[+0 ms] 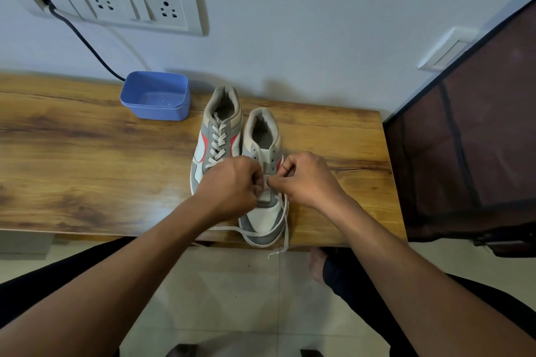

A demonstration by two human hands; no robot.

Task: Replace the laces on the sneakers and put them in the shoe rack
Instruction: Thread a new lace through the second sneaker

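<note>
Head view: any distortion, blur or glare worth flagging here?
Head view: wide-angle bending tilts the switch plate and bows the wooden table edge; soft sheen on it, no harsh glare; the sneakers cast faint shadows on the wall; left hand and right hand, pinching the lace, look slightly blurred.

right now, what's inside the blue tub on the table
The blue tub shows only its bare bottom, with nothing in it. Its near wall hides the thin strip of bottom right behind it.

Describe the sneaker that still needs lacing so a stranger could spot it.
On the wooden table against the pale wall, two grey-and-white sneakers stand side by side. Pick the sneaker nearer the dark fabric rack. Unlike its fully laced neighbour, its upper eyelets are bare and a loose white lace trails off the edge.
</note>
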